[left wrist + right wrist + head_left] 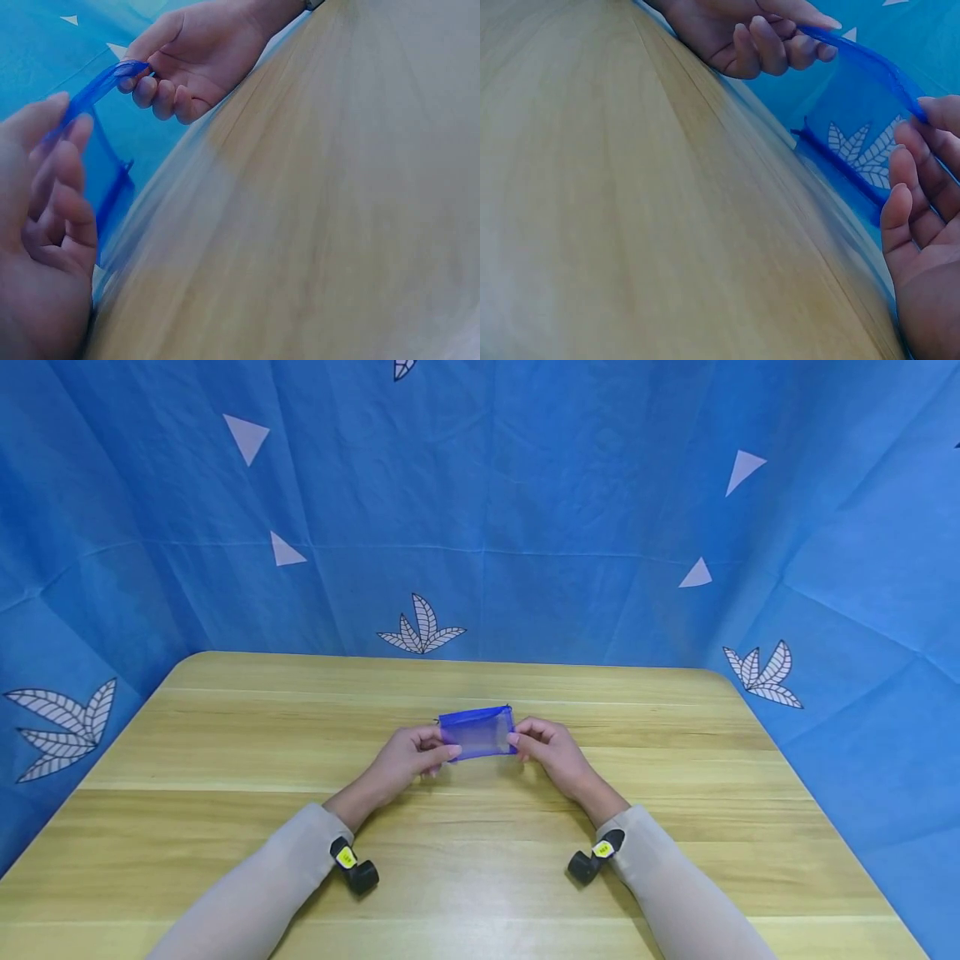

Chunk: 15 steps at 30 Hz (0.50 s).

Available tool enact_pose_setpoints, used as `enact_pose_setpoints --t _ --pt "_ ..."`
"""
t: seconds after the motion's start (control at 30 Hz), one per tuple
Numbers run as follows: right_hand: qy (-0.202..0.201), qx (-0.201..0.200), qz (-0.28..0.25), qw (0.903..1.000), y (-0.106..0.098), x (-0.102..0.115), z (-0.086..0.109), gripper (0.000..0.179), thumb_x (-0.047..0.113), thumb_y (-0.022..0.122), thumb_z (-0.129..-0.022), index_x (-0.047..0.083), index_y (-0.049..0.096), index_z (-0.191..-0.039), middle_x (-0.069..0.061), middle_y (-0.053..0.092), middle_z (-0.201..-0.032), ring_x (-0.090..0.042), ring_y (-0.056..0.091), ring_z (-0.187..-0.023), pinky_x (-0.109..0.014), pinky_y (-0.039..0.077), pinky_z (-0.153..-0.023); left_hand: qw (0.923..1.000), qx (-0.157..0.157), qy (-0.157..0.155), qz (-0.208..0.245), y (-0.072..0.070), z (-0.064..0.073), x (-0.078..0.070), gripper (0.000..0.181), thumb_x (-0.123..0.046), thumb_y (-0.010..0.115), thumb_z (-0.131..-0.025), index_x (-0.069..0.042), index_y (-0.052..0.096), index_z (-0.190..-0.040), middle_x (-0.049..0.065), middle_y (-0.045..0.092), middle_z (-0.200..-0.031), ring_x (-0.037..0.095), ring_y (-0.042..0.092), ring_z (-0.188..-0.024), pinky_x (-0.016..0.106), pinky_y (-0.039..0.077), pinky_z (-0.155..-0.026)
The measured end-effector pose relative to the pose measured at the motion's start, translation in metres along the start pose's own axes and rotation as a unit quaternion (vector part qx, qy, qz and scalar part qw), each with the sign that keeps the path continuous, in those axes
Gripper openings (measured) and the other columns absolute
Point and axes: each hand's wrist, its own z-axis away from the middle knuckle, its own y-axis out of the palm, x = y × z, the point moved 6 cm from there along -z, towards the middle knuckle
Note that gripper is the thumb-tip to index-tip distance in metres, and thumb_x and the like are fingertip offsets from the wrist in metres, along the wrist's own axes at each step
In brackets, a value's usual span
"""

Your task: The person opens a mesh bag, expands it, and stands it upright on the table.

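Observation:
A small see-through blue mesh pouch [480, 735] is stretched between both hands above the middle of the table. My left hand [408, 756] pinches its left side, thumb toward me. At the opposite side my right hand [551, 752] pinches it between thumb and fingers. In the right wrist view the sheer pouch [859, 97] lets the backdrop's leaf print show through, and a darker blue edge band runs along its far side. The left wrist view has the near edge of the pouch [94, 90] spanning from one hand to the other.
The wood-grain table [480, 860] has rounded far corners. Behind it and at both sides hangs a blue curtain [480, 485] printed with white triangles and leaves. A black wrist camera [360, 872] is strapped over the left sleeve, another camera [585, 864] over the right.

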Motion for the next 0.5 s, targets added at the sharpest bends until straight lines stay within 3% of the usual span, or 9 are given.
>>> enact_pose_setpoints --t 0.23,0.43,0.5 --pt "-0.001 -0.018 -0.004 0.9998 -0.0015 0.0021 0.0006 0.018 0.009 0.062 -0.096 -0.009 0.061 -0.095 -0.004 0.059 -0.075 -0.029 0.056 -0.069 -0.032 0.049 -0.066 0.9980 -0.053 0.033 -0.005 -0.0063 0.0011 -0.0038 0.022 -0.024 0.073 -0.090 -0.005 0.067 -0.099 0.018 0.059 -0.079 0.017 0.049 -0.058 0.023 0.042 -0.049" --pt "0.001 -0.038 0.011 0.9992 -0.0036 0.0040 0.0016 0.017 0.011 0.061 -0.098 -0.005 0.062 -0.093 -0.008 0.059 -0.073 -0.037 0.056 -0.071 -0.033 0.050 -0.067 0.9965 -0.079 0.027 -0.001 -0.0079 0.0011 -0.0070 0.020 -0.020 0.071 -0.092 -0.003 0.067 -0.101 0.011 0.061 -0.082 0.017 0.047 -0.060 0.023 0.040 -0.049" --pt "-0.003 -0.041 0.013 0.9990 -0.0040 0.0039 0.0016 0.019 0.014 0.060 -0.098 -0.004 0.062 -0.092 -0.009 0.058 -0.073 -0.036 0.056 -0.071 -0.032 0.049 -0.067 0.9967 -0.078 0.024 0.006 -0.0068 0.0016 -0.0087 0.021 -0.020 0.070 -0.093 -0.001 0.067 -0.102 0.015 0.060 -0.083 0.015 0.046 -0.059 0.023 0.039 -0.049"
